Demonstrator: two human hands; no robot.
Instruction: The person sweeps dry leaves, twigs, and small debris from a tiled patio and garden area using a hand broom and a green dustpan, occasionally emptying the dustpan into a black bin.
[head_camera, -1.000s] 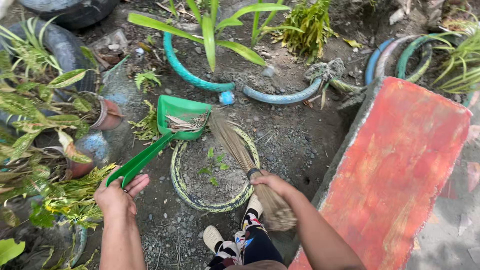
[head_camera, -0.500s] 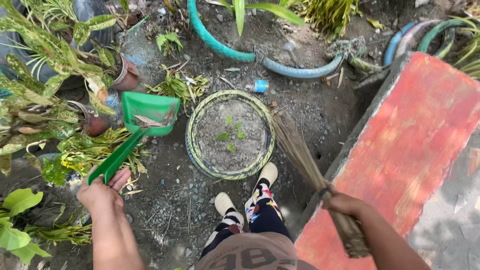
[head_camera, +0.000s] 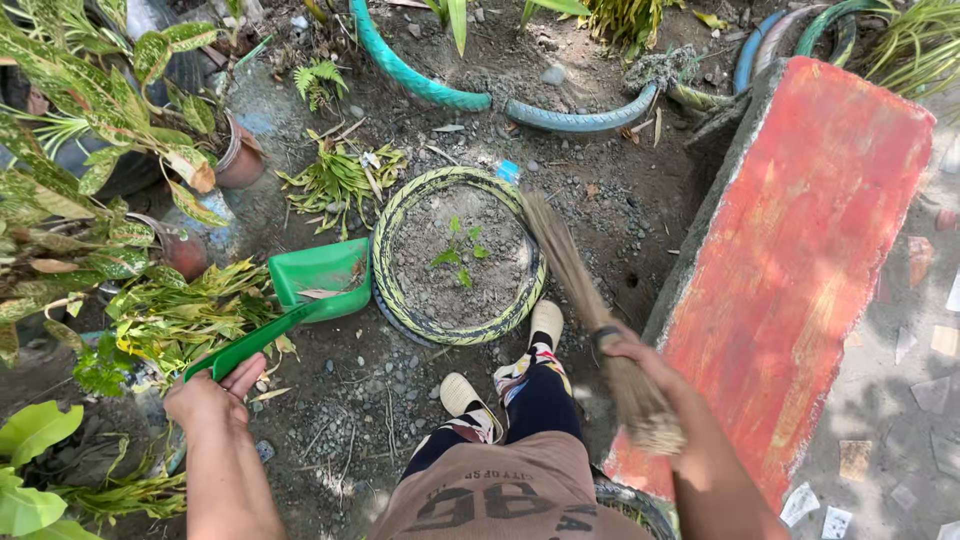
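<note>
— In the head view, what does each hand have?

— The left hand has its fingers wrapped shut around the end of the long handle of a green plastic dustpan. The right hand is closed around the bound neck of a straw-coloured stick broom.

— How would they handle?

— I'd judge the dustpan light and stiff, slightly slick; holding it at the handle's end leaves the tray free but a bit wobbly. The broom looks light too, its bundled sticks springy toward the tip, firm only where they are tied, so that is the place to hold it.

— Which way do they point?

— The dustpan's long axis runs from the left hand up and right, its tray resting on the soil just beside the green-and-yellow striped tyre ring planter. The broom slants up-left from the right hand, tip at the planter's far rim.
</note>
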